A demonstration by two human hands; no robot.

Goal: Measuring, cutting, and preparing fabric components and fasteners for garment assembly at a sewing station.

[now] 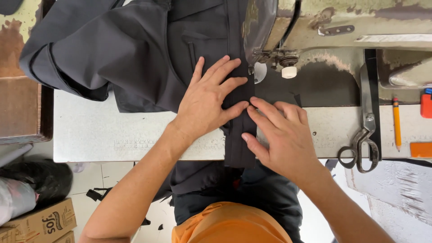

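Fingers (265, 110) of the right hand (281, 139) lie flat and slightly spread, pressing a dark folded strip (238, 144) of fabric; nothing is gripped. Left hand (209, 99) likewise lies flat, fingers splayed, pinning the dark garment (135, 54) beside the strip, fingertips of both hands touching. Strip is smooth, matte woven cloth; its long axis runs from the bench (90, 135) edge near the person away toward the needle. Bench is pale, speckled, worn. Right of the hands: steel shears (364, 139), a pencil (396, 123). Beyond: sewing machine (342, 27), paint chipped.
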